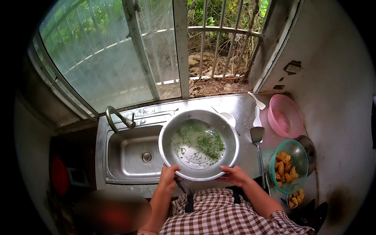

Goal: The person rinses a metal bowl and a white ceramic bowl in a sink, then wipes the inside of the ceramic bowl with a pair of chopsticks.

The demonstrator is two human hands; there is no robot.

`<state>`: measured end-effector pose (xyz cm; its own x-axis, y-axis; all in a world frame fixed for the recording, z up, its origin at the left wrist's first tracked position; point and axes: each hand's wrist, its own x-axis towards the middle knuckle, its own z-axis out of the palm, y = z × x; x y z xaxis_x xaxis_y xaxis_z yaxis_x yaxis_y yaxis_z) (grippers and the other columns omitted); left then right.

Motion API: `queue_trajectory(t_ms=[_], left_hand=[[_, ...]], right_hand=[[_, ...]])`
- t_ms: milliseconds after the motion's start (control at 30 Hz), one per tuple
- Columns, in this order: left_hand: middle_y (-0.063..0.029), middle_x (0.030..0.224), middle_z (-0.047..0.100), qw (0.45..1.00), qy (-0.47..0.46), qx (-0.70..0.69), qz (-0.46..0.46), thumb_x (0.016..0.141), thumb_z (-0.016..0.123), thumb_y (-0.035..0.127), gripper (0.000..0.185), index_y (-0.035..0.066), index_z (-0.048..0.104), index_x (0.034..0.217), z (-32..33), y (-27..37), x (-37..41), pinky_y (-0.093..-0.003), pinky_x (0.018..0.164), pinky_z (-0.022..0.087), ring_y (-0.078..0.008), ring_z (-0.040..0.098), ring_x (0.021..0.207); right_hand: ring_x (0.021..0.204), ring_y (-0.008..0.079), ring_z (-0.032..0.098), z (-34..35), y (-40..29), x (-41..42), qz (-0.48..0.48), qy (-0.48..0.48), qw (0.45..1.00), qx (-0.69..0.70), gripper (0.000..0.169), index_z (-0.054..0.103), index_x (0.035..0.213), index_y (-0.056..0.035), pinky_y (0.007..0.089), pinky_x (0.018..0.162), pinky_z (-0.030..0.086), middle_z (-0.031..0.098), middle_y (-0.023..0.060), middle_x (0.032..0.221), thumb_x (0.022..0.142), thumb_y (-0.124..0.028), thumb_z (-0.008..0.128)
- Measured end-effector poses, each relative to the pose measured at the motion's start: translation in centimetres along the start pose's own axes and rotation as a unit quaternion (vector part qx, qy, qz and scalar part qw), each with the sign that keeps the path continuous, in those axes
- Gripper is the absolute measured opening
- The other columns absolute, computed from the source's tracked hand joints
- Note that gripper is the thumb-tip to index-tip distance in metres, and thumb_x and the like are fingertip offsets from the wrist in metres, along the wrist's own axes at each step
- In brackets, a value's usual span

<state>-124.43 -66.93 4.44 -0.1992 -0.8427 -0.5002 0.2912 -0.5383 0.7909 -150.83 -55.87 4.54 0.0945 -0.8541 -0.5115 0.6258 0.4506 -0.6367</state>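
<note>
Both hands grip the near rim of a large round metal basin (199,173). My left hand (168,175) holds it at the lower left, thumb over the rim. At the lower right, my right hand (235,175) has its thumb on the rim and its fingers beneath. Cloudy water with chopped green leaves (205,144) covers the bottom of the basin. The basin is above the counter, overlapping the right edge of a stainless-steel sink (129,158). Part of a white utensil (228,118) shows behind its far right rim. A dark-handled tool (180,185) lies by my left wrist.
A faucet (121,117) arches over the sink. To the right lie a metal spatula (258,144) and white plastic spoons (257,114). Beyond stand a pink basket (285,116), a green colander (304,155) with fried pieces (284,167) and a dark lid (310,152). A barred window (217,38) is behind.
</note>
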Motion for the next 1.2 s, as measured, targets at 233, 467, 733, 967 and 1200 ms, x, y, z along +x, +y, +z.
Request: queue_trajectory(t_ms=[233,467,733,967,1200], left_hand=[[0.0000,0.076,0.053,0.998,-0.058,0.022,0.028,0.076,0.068,0.011,0.035,0.008,0.047,0.105,6.3,2.3,-2.1,-0.0170,0.039,0.027,-0.0050,0.045,0.052],[-0.0235,0.116,0.055,0.988,-0.146,-0.008,-0.053,0.088,0.059,0.025,0.033,0.005,0.042,0.108,7.8,4.7,-1.0,-0.0140,0.036,0.027,-0.0236,0.064,0.095],[-0.0242,0.105,0.062,0.993,-0.067,-0.012,-0.099,0.090,0.053,0.020,0.018,0.006,0.044,0.096,3.1,5.0,2.1,-0.0155,0.037,0.028,-0.0220,0.067,0.080],[-0.0211,0.100,0.064,0.994,0.006,-0.031,-0.106,0.087,0.055,0.017,0.013,0.005,0.049,0.091,0.9,5.6,4.4,-0.0178,0.037,0.030,-0.0191,0.066,0.075],[-0.0106,0.097,0.065,0.989,0.023,-0.100,-0.103,0.087,0.057,0.020,0.024,0.005,0.053,0.106,0.2,4.2,7.8,-0.0134,0.037,0.034,-0.0116,0.062,0.074]], right_hand=[[0.094,0.0274,0.058,-3.0,-1.4,2.1,-0.005,0.035,0.989,0.143,0.036,0.048,0.109,0.0054,0.0434,0.082,0.052,0.055,0.0144,0.106,0.074,0.000,0.056],[0.095,0.0330,0.057,-7.3,-7.2,-3.7,-0.086,0.146,0.977,0.134,0.037,0.045,0.107,0.0087,0.0502,0.085,0.051,0.052,0.0187,0.106,0.072,0.001,0.054],[0.104,0.0326,0.053,-12.8,-11.7,-11.9,-0.167,0.237,0.949,0.127,0.050,0.045,0.117,0.0047,0.0471,0.089,0.047,0.053,0.0165,0.116,0.069,-0.001,0.052],[0.097,0.0375,0.058,-13.0,-21.6,-14.3,-0.101,0.273,0.955,0.059,0.048,0.041,0.115,0.0094,0.0504,0.078,0.055,0.051,0.0240,0.111,0.070,-0.005,0.048],[0.076,0.0263,0.063,-5.6,-39.6,6.0,0.007,0.354,0.908,-0.223,0.019,0.059,0.096,-0.0013,0.0346,0.060,0.059,0.060,0.0151,0.091,0.079,-0.007,0.053]])
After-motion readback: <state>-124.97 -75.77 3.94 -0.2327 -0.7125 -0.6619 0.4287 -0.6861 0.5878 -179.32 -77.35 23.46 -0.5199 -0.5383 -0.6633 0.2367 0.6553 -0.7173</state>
